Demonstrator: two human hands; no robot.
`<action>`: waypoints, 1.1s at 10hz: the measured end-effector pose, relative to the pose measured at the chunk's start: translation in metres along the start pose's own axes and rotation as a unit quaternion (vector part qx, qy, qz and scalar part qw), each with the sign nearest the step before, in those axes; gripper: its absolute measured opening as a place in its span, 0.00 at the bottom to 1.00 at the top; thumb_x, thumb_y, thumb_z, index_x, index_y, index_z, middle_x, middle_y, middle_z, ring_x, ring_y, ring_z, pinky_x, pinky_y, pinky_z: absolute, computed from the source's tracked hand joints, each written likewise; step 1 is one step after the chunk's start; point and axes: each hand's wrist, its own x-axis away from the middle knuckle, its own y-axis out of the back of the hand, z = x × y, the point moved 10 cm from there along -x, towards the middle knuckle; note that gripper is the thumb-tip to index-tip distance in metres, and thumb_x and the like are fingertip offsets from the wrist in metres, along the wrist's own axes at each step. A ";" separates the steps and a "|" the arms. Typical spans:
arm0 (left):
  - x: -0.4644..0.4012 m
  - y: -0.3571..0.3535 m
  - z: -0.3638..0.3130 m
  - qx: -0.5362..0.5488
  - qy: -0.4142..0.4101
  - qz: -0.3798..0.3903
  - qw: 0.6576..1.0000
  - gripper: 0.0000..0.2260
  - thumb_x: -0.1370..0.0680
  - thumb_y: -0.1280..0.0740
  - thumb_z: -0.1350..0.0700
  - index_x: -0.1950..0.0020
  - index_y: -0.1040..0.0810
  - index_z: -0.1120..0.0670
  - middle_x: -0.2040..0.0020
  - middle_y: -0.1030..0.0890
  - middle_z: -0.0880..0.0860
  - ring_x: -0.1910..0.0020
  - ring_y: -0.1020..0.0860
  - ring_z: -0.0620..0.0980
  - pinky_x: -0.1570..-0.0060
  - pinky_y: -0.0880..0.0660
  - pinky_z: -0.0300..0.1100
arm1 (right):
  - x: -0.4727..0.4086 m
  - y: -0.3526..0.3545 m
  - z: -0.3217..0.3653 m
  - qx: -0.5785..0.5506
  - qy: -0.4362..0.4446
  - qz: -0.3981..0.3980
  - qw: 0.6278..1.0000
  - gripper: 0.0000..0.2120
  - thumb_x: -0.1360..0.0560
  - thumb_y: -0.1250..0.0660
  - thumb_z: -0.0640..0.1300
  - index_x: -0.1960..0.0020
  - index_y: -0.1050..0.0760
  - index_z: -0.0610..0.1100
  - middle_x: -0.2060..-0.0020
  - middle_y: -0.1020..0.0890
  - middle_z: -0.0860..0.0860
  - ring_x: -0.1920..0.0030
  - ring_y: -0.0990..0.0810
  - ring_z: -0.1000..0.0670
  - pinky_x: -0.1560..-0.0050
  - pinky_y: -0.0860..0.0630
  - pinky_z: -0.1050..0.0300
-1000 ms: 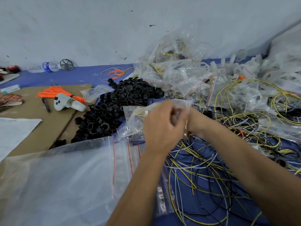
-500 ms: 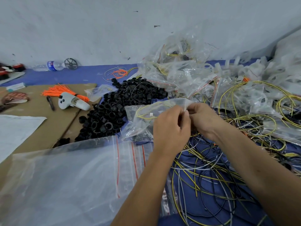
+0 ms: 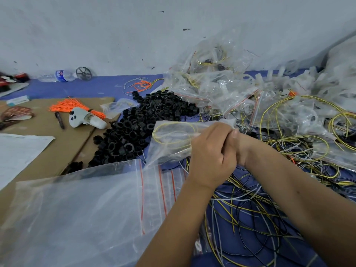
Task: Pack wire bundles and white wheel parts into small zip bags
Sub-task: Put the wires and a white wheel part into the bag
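Hands drawn closer together than half a second ago, left hand (image 3: pixel 210 153) and right hand (image 3: pixel 236 140) both pinching small zip bag (image 3: pixel 173 139) edge, yellow wire bundle (image 3: pixel 169 132) inside, held above loose wires (image 3: pixel 250 209).

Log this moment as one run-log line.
step: closing bag | left hand: grips zip bag | right hand: pinches bag's top edge | contents: yellow wire loop

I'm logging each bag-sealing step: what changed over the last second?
Both hands kept hold of the small zip bag with the yellow wire coil; the left hand and right hand closed together at its right-hand edge, with the bag now stretching out to the left. The black ring pile and loose wires stayed put.
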 end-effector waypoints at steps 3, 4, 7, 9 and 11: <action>-0.015 0.071 0.094 -0.122 0.212 0.038 0.969 0.07 0.25 0.32 0.50 0.54 0.19 0.52 0.54 0.20 0.47 0.47 0.25 0.51 0.43 0.27 0.52 | 0.014 -0.015 0.028 0.325 0.110 -0.037 0.939 0.12 0.19 0.37 0.36 0.38 0.22 0.35 0.54 0.18 0.43 0.49 0.16 0.50 0.50 0.25 0.65; 0.006 0.073 0.132 -0.093 0.337 0.209 0.913 0.20 0.34 0.28 0.36 0.47 0.19 0.44 0.45 0.23 0.46 0.35 0.30 0.54 0.34 0.29 0.54 | 0.011 -0.028 0.025 0.333 0.077 0.018 0.939 0.06 0.18 0.36 0.37 0.51 0.22 0.36 0.64 0.27 0.54 0.68 0.26 0.62 0.67 0.29 0.76; 0.019 0.096 0.155 -0.082 0.360 0.196 0.909 0.14 0.31 0.19 0.61 0.51 0.17 0.49 0.55 0.19 0.51 0.61 0.23 0.43 0.59 0.24 0.35 | -0.011 -0.023 0.008 0.260 0.100 0.008 0.960 0.23 0.22 0.32 0.31 0.28 0.32 0.31 0.55 0.28 0.60 0.56 0.27 0.61 0.61 0.31 0.81; 0.014 0.116 0.163 -0.145 0.355 0.078 0.920 0.07 0.26 0.25 0.63 0.55 0.19 0.52 0.61 0.17 0.49 0.63 0.19 0.42 0.62 0.24 0.30 | 0.009 0.002 0.006 0.195 0.052 -0.103 0.974 0.08 0.21 0.40 0.26 0.50 0.28 0.36 0.61 0.28 0.36 0.66 0.19 0.56 0.72 0.27 0.69; 0.018 0.113 0.171 -0.149 0.398 0.045 0.904 0.06 0.23 0.26 0.53 0.53 0.20 0.53 0.58 0.16 0.50 0.58 0.18 0.48 0.59 0.24 0.40 | 0.007 0.008 0.004 0.046 0.057 -0.088 0.993 0.04 0.20 0.35 0.33 0.49 0.22 0.37 0.55 0.17 0.38 0.57 0.14 0.42 0.53 0.17 0.45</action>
